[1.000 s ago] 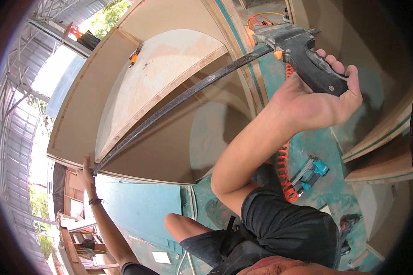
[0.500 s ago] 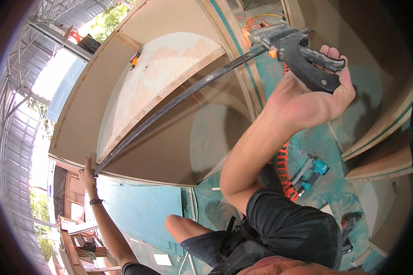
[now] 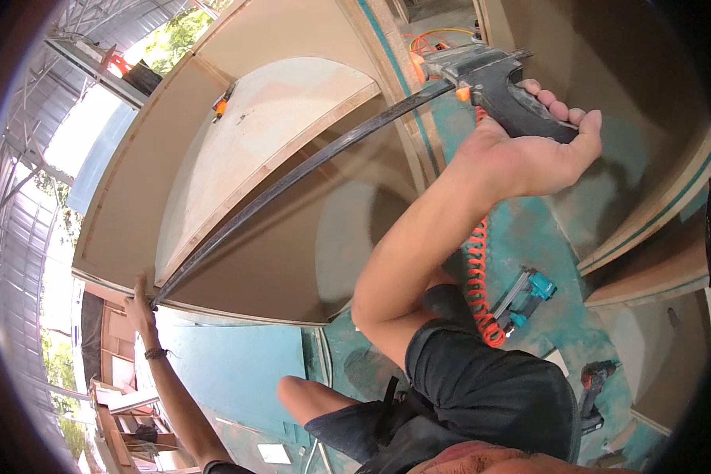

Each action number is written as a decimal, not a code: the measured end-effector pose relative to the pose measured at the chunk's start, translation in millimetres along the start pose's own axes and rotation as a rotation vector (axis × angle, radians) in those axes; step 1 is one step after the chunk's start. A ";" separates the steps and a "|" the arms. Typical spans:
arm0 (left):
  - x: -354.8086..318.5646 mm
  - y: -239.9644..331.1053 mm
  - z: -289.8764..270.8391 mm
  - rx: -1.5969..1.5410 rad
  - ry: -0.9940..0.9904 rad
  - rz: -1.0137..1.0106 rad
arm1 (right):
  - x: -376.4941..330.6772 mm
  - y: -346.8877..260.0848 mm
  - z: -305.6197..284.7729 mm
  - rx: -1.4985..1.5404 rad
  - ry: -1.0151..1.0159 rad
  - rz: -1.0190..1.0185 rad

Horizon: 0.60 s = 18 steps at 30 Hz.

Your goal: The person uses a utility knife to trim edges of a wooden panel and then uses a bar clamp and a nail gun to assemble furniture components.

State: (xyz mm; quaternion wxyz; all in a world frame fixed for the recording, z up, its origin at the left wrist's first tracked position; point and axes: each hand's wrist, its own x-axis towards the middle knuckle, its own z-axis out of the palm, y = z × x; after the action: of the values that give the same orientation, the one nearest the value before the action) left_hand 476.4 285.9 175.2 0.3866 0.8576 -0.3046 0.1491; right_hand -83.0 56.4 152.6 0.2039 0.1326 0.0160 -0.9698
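A long black bar clamp (image 3: 308,164) spans the front of a curved wooden cabinet (image 3: 261,272), its bar slanting from lower left to upper right. My right hand (image 3: 533,158) wraps round the clamp's black grip, fingers curled over the lever side. An orange pad on the clamp's head lies against or close to the cabinet's right edge; exact contact cannot be told. At the cabinet's lower left corner, my left hand (image 3: 141,308) is closed around the bar's far end and the panel edge. A pale curved shelf (image 3: 268,114) stands inside, behind the bar.
A small orange-and-black tool (image 3: 221,107) lies on the shelf. On the green floor rest a teal nail gun (image 3: 533,299), a coiled orange air hose (image 3: 477,261) and a cordless drill (image 3: 595,391). More curved panels (image 3: 656,213) stand to the right; a light blue sheet (image 3: 221,355) lies at lower left.
My right fingers have closed further, and the lever that stood apart from the grip is now squeezed toward it. The whole view has shifted slightly; the left hand keeps its place.
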 end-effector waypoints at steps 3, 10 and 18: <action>8.1 -9.8 -3.9 -0.007 -0.043 0.011 | 0.0 2.4 -0.3 -0.040 0.010 -0.058; 2.0 -1.5 0.3 0.043 0.040 0.041 | -1.5 -4.5 -2.4 -0.039 -0.060 -0.014; -5.5 7.9 -0.2 0.106 -0.019 0.056 | -7.3 -14.8 -6.1 -0.046 -0.157 0.117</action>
State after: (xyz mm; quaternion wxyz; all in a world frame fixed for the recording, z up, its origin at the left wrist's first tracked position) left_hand 467.1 284.2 177.2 0.3333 0.8694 -0.3241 0.1675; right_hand -81.0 73.3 148.4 0.2638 0.0520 0.0145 -0.9631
